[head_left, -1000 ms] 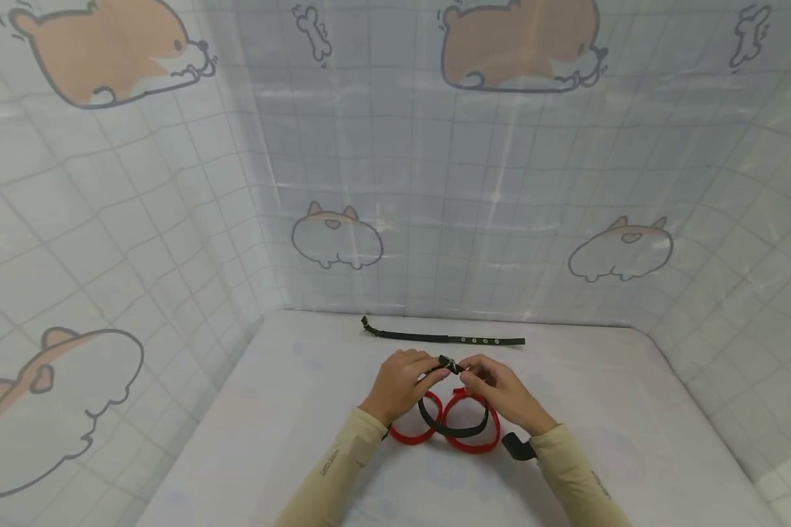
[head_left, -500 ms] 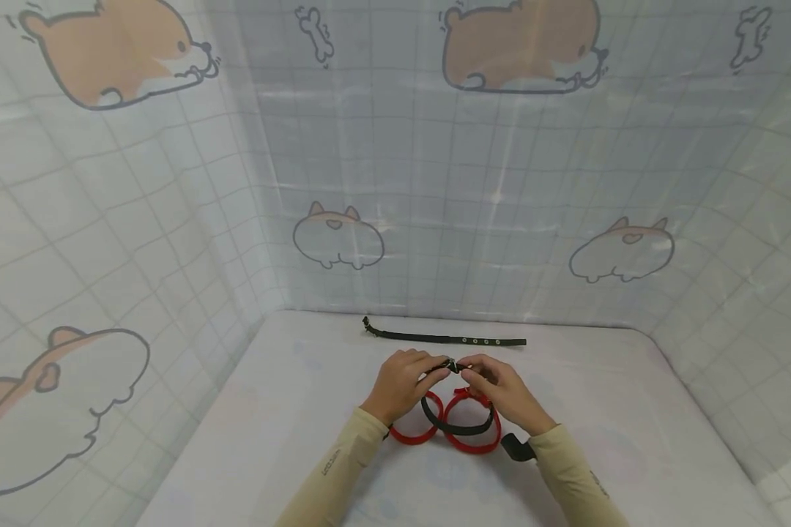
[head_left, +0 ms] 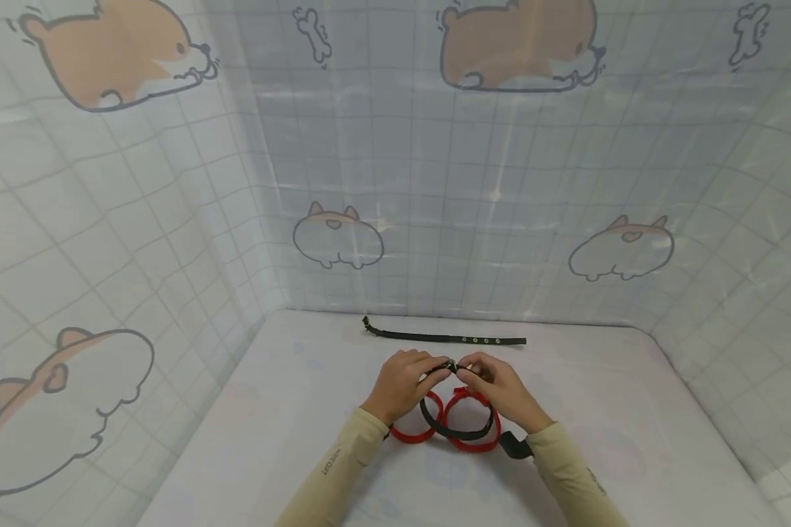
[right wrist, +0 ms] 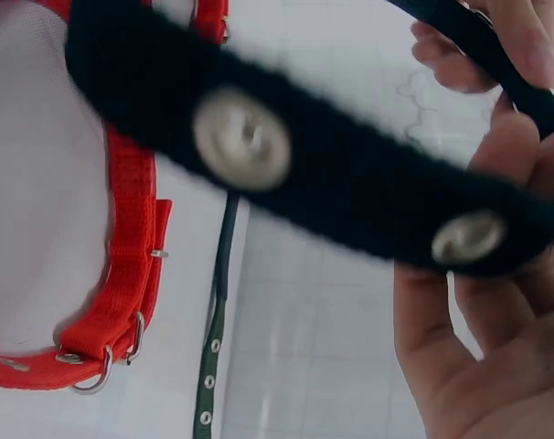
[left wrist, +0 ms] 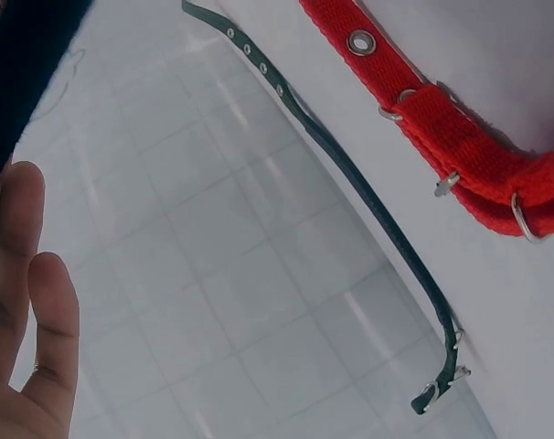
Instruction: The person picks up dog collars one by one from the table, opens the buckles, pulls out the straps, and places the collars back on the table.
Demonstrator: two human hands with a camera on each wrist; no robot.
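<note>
A dark green webbing collar point(head_left: 458, 435), bent into a loop, hangs between both hands above the table. My left hand point(head_left: 403, 382) pinches it just left of its metal buckle point(head_left: 451, 364). On the buckle's other side, my right hand point(head_left: 501, 389) pinches the strap between thumb and fingers. Metal eyelets show on the collar's strap point(right wrist: 336, 187) in the right wrist view, with the right fingers behind it. Below the loop lie two red collars, a left one point(head_left: 410, 440) and a right one point(head_left: 472, 447), each closed into a ring. The loop overlaps both in the head view.
Another dark green collar point(head_left: 422, 337) lies stretched out behind the hands, its buckle end at the left and its eyelets towards the right. The white table point(head_left: 290, 395) meets a tiled-pattern curtain point(head_left: 474, 183) at the back and sides.
The buckle has turned slightly between the fingertips, and the hanging loop has shifted a little to the right. The right fingers have moved slightly closer to the buckle.
</note>
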